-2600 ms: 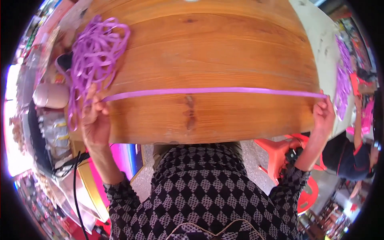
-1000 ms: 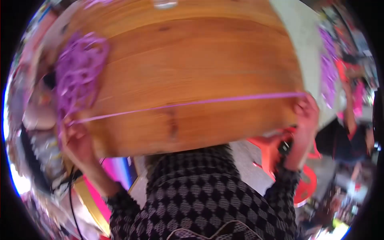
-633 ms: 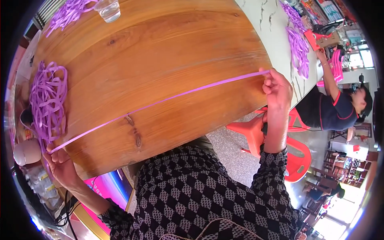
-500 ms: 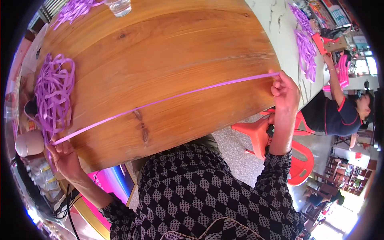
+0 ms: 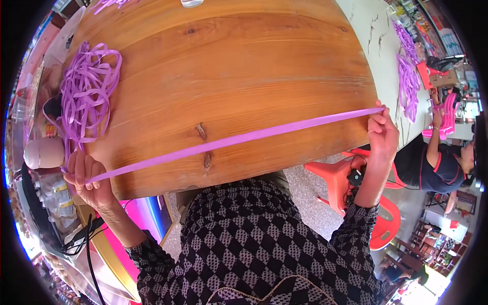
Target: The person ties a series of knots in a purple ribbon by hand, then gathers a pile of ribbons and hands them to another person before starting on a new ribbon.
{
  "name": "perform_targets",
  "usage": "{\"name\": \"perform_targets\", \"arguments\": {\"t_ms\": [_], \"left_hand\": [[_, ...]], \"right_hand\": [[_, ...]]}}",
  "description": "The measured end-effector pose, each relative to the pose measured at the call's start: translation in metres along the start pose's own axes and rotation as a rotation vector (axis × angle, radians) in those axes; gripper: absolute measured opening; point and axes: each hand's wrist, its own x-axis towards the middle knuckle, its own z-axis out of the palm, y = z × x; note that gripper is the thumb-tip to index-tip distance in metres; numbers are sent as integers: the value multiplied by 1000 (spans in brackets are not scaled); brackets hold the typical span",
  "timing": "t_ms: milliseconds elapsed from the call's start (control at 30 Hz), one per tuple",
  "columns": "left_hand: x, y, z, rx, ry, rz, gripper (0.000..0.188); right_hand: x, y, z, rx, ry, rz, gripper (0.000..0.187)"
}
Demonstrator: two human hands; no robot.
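A flat purple ribbon point(image 5: 244, 137) is stretched taut, slanting up to the right above the near part of the wooden table point(image 5: 239, 61). At its left end, my left hand point(image 5: 90, 175) pinches it with curled fingers, close to the table's left corner. My right hand point(image 5: 383, 129) grips the other end between thumb and fingers, near the table's right edge. A loose, tangled heap of purple ribbon point(image 5: 89, 94) lies on the left of the table, just beyond my left hand, and a strand hangs down from it toward that hand.
A rounded pale object point(image 5: 44, 153) stands beside my left hand. More purple ribbon point(image 5: 408, 84) lies on the white marbled surface point(image 5: 378, 46) at right. A clear cup point(image 5: 191, 2) shows at the far edge. Red stools point(image 5: 333, 178) and a seated person point(image 5: 441, 162) are to the right.
The view has shifted, so the table and heap appear farther right and higher. The ribbon between my hands has turned its broad face up and looks wider. Both hands still hold it.
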Motion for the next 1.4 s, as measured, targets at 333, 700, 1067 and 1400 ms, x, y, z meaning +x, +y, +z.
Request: {"name": "perform_targets", "arguments": {"t_ms": [333,700,1067,1400], "left_hand": [[0,0,0,180,54,14,26],[-15,34,-19,221,264,67,24],[-22,38,-23,175,260,-4,25],[-22,40,-30,129,329,28,22]], "right_hand": [[-6,2,6,187,19,48,17],[-12,6,28,153,139,15,12],[-5,12,33,162,37,-24,8],[-7,19,32,233,27,-40,8]]}}
